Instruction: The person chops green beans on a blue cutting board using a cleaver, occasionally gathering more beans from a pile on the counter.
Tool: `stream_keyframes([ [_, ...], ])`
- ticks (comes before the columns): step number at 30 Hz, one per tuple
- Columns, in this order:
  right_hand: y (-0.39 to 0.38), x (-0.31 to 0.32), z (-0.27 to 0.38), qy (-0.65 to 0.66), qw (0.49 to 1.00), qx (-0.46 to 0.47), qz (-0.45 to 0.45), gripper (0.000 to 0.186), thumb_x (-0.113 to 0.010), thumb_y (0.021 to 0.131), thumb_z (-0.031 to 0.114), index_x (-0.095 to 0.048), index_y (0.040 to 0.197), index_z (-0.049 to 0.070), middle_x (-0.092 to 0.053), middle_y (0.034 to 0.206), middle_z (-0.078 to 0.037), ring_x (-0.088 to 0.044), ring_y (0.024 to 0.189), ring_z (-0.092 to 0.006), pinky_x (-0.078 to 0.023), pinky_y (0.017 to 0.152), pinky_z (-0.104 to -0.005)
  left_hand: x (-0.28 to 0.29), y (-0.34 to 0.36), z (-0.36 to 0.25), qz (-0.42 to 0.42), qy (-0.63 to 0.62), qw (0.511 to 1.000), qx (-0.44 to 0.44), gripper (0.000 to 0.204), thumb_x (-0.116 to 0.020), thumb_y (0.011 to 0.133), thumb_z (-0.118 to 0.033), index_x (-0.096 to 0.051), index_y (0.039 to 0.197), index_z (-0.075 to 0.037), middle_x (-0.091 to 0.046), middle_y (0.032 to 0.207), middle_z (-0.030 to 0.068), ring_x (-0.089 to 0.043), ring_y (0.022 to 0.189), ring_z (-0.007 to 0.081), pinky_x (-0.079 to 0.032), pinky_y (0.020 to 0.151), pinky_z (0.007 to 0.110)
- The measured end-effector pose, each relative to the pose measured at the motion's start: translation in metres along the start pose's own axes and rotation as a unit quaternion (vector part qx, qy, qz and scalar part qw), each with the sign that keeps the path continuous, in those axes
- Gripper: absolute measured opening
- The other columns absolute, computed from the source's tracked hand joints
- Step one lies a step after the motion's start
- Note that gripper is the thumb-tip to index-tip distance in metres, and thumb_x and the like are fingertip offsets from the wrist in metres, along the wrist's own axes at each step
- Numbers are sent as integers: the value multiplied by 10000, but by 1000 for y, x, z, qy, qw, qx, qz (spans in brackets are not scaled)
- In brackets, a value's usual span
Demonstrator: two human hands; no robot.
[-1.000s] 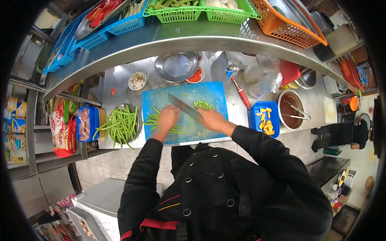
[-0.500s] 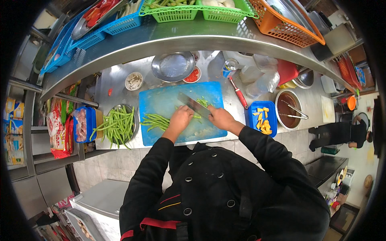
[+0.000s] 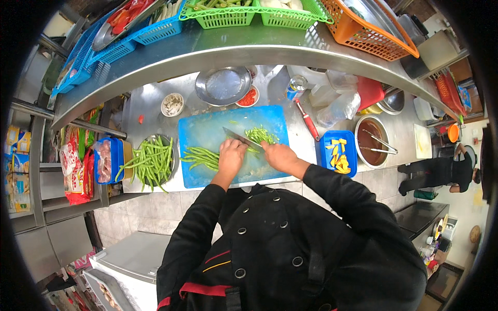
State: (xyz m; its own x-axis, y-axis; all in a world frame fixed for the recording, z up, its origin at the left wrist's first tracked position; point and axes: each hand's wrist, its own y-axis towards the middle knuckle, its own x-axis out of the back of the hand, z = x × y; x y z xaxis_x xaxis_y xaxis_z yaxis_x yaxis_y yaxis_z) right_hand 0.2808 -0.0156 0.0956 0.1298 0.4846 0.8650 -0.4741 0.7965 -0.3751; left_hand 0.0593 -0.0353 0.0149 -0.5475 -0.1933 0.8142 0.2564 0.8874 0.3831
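My right hand [image 3: 280, 157] is closed round the handle of a kitchen knife [image 3: 238, 136], whose blade points left and away over the blue cutting board [image 3: 194, 129]. Beside the blade, my left hand [image 3: 233, 154] has its fingers curled down over green beans [image 3: 251, 150], pressing them to the board. Cut bean pieces [image 3: 262, 135] lie in a small heap on the far side of the blade. Long whole green beans [image 3: 201, 157] rest on the board left of my left hand. More beans fill a metal bowl [image 3: 175, 161] at the board's left.
A blue tub [image 3: 325, 164] of yellow pieces and a steel pot [image 3: 358, 133] with tongs stand to the right. A red-handled peeler-like tool [image 3: 308, 124], a can [image 3: 296, 87] and small bowls sit behind. Baskets line the metal shelf [image 3: 233, 54]. Another person [image 3: 459, 168] stands far right.
The knife has come down lower, its tip shifting left and nearer me. My right hand has moved slightly right and nearer. The heap of cut beans shows more fully.
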Motion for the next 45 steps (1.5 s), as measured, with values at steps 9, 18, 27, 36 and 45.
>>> stream_keyframes([
  [9, 1, -7, -1, 26, 999, 18, -20, 264, -531, 937, 81, -556, 1196, 36, -732, 864, -268, -738, 820, -459, -575, 720, -584, -2, 0, 3, -3, -32, 999, 15, 110, -723, 864, -109, -764, 960, -76, -666, 948, 63, -606, 1007, 303, -504, 914, 440],
  [18, 10, -14, 9, 21, 1000, 14, -7, 293, -535, 935, 69, -552, 1224, 26, -740, 912, -271, -745, 844, -452, -589, 748, -566, -7, -3, 9, -21, -48, 999, 4, 92, -758, 837, -99, -755, 922, -67, -687, 938, 70, -623, 979, 307, -517, 906, 436],
  [27, 11, -26, 15, 53, 997, 11, -54, 269, -531, 945, 77, -530, 1206, 10, -735, 871, -271, -744, 807, -447, -592, 718, -551, -5, -6, -4, 8, -35, 999, 9, 101, -761, 812, -90, -751, 912, -77, -689, 971, 64, -624, 999, 303, -518, 895, 442],
  [36, 1, 3, 8, 24, 1000, 8, 8, 264, -522, 955, 98, -534, 1205, 16, -735, 871, -266, -744, 843, -449, -583, 751, -568, 6, -7, 18, 25, -16, 1000, 8, 136, -757, 799, -70, -770, 934, -78, -665, 950, 68, -612, 970, 315, -527, 869, 418],
  [45, 7, -1, 19, 17, 1000, 10, 6, 285, -542, 932, 56, -543, 1215, 21, -737, 884, -260, -746, 828, -447, -591, 725, -554, 10, -10, 7, 13, -9, 999, 41, 181, -763, 816, -81, -781, 995, -88, -653, 979, 92, -602, 989, 324, -522, 880, 436],
])
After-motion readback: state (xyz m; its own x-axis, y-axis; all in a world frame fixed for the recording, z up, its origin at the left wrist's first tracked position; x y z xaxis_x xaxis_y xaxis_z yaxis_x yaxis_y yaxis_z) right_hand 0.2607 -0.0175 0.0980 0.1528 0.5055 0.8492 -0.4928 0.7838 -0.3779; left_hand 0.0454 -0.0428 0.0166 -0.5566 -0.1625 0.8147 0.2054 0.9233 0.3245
